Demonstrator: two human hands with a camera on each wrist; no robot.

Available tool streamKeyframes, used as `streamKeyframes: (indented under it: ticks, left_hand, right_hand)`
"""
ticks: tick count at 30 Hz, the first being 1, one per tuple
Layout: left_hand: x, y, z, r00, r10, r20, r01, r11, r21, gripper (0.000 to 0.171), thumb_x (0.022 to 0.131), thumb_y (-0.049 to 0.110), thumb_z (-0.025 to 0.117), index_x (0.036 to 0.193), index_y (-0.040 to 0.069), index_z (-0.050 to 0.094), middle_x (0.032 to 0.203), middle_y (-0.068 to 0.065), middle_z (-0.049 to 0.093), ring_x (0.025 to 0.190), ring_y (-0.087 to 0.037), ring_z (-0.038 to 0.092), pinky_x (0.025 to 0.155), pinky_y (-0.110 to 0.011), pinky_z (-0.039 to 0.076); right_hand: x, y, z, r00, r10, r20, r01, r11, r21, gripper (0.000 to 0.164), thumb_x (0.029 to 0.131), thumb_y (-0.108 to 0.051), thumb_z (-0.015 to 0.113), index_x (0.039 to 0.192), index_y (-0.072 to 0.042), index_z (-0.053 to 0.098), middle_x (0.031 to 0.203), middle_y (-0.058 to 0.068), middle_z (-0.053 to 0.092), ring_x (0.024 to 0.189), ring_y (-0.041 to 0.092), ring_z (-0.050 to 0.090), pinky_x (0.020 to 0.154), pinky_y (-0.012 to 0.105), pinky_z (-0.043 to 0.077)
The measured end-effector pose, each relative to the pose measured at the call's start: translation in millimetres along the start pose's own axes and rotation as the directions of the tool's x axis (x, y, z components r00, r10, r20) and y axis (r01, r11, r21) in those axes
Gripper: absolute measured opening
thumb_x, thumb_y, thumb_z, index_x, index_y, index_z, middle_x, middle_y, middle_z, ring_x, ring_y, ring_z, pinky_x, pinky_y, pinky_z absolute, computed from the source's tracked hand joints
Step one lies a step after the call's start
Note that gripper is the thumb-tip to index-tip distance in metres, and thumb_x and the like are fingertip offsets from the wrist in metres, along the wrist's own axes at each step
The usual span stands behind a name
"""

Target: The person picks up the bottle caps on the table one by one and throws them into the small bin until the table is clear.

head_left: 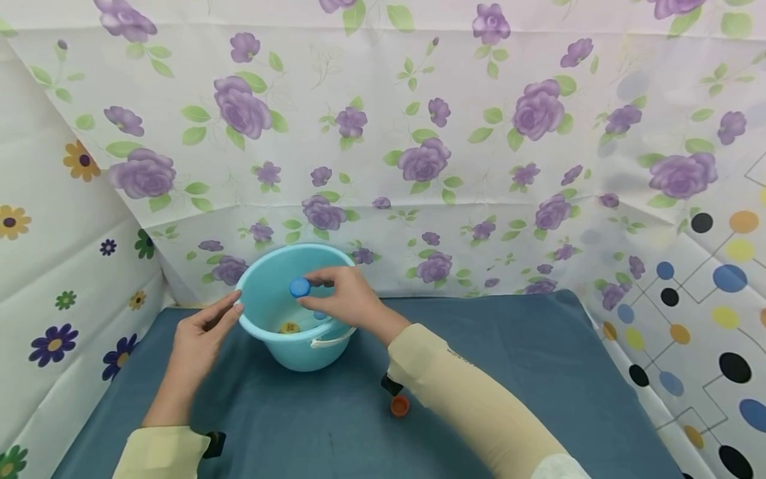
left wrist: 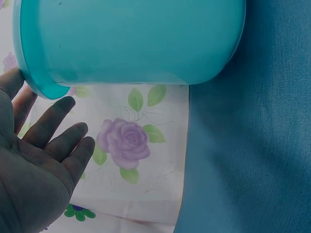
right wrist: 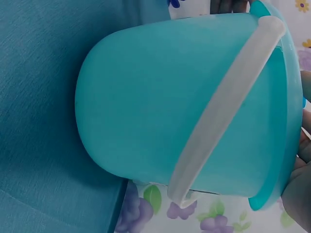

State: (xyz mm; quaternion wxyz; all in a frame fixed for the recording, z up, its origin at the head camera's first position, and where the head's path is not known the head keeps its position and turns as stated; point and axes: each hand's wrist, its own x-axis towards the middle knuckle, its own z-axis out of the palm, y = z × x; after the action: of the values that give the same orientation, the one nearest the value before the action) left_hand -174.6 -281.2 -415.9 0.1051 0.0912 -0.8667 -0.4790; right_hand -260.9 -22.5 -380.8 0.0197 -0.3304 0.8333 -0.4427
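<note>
A light-blue bucket (head_left: pixel 308 357) stands upright on the dark blue cloth, its white handle (right wrist: pixel 221 111) hanging down the outside. My left hand (head_left: pixel 200 342) pinches its left rim with thumb and forefinger. The other fingers (left wrist: pixel 75 141) of that hand spread loosely beside the wall of the bucket. Over the bucket's opening, my right hand (head_left: pixel 344 296) pinches a round blue cap (head_left: pixel 300 287) between thumb and fingertips. Inside, a yellow round piece (head_left: pixel 290 328) lies on the bottom, and a blue piece (head_left: pixel 320 315) shows partly below the right hand.
A small orange-brown cap (head_left: pixel 399 406) lies on the cloth (head_left: pixel 509 359), close to the right sleeve. Flower-patterned sheeting (head_left: pixel 383 133) rises behind the bucket. A dotted sheet (head_left: pixel 718 319) stands on the right, and another flowered sheet (head_left: pixel 54 299) on the left.
</note>
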Motion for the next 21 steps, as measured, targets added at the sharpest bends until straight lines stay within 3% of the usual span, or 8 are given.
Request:
streamKeyframes:
  ticks: [7,13,21]
  left_hand:
    - [0.0,0.1,-0.1,1.0,-0.006,0.005,0.006,1.0,-0.015,0.049,0.088,0.057,0.052,0.134,0.041,0.049,0.142,0.005,0.047,0.13,-0.02,0.046,0.1,-0.046,0.045]
    - [-0.2,0.8,0.0,1.0,-0.006,0.009,0.006,1.0,-0.01,0.049,0.088,0.057,0.051,0.134,0.04,0.048,0.142,0.004,0.047,0.13,-0.02,0.046,0.099,-0.044,0.045]
    - [-0.5,0.6,-0.3,1.0,-0.011,0.005,0.011,1.0,-0.009,0.051,0.087,0.06,0.05,0.134,0.041,0.048,0.142,0.005,0.048,0.129,-0.018,0.047,0.098,-0.042,0.046]
  right_hand:
    - [4.2,-1.2,5.4,1.0,-0.009,0.0,0.009,0.999,-0.052,0.041,0.082,-0.043,0.069,0.119,-0.025,0.065,0.115,-0.011,0.066,0.112,0.01,0.06,0.096,0.027,0.048]
    - [5.2,-0.1,9.0,1.0,0.004,-0.008,-0.005,0.994,-0.105,0.04,0.082,-0.043,0.069,0.118,-0.027,0.064,0.115,-0.013,0.065,0.111,0.002,0.058,0.094,0.026,0.048]
    - [5.1,-1.1,9.7,1.0,-0.003,-0.014,0.002,0.994,-0.112,0.04,0.082,-0.04,0.07,0.119,-0.026,0.065,0.115,-0.011,0.066,0.112,0.008,0.059,0.094,0.029,0.049]
